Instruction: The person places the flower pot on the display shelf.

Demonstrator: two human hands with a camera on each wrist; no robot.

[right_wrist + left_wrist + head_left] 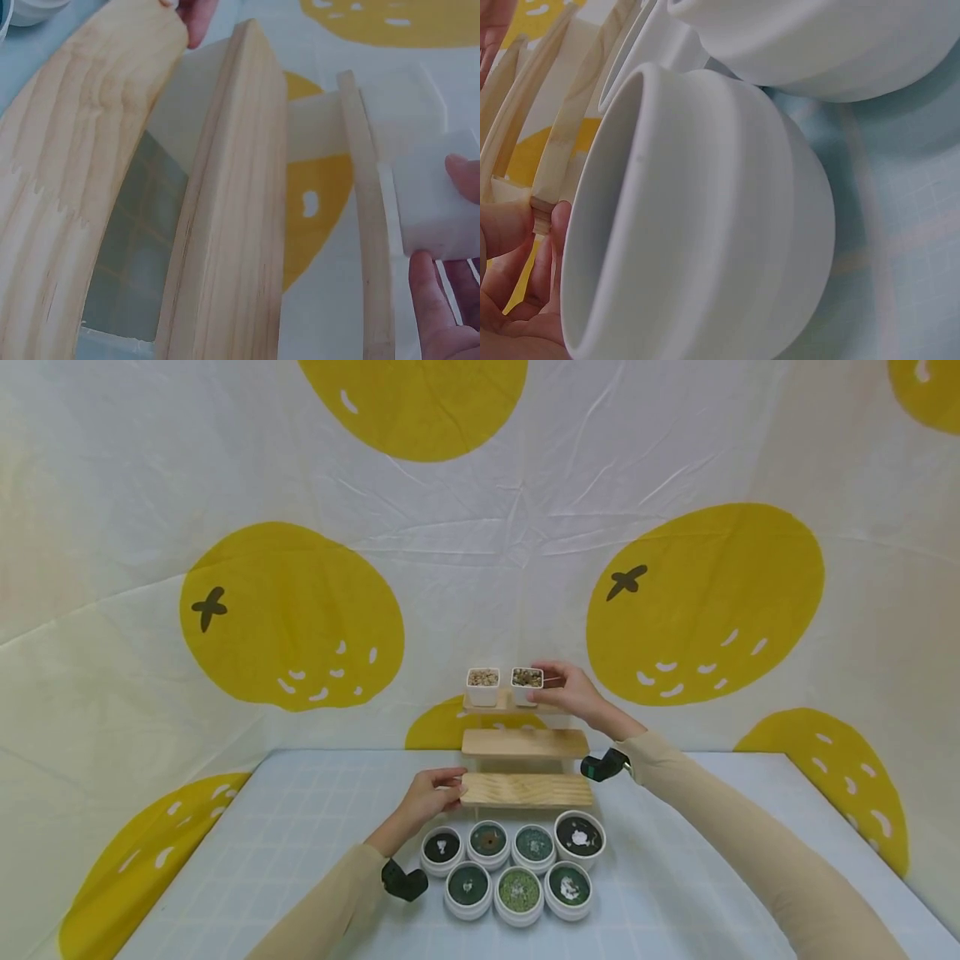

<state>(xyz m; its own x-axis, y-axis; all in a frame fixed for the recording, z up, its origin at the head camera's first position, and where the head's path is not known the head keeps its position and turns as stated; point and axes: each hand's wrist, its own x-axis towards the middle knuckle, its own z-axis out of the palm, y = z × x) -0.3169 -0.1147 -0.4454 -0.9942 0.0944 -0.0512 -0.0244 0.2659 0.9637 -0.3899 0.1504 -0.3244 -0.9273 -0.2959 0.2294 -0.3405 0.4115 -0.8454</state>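
My right hand [572, 690] grips a small white square pot [527, 680] filled with brownish pebbles, thumb on one side and fingers on the other. The pot is at the top board [504, 703] of a three-tier wooden stand; in the right wrist view its base [431, 202] lies right against that board. Left of it on the same board is another white square pot [483, 692] with paler pebbles. Lower down, my left hand [427, 797] pinches the left end of the stand's lowest board [525, 790] between thumb and fingers.
The middle board [525, 743] of the stand lies between my hands. Several round white pots [518, 893] with dark or green contents crowd in two rows before the stand. One round pot [705, 217] is close to my left wrist. A fruit-patterned cloth [487, 593] hangs behind the table [315, 827].
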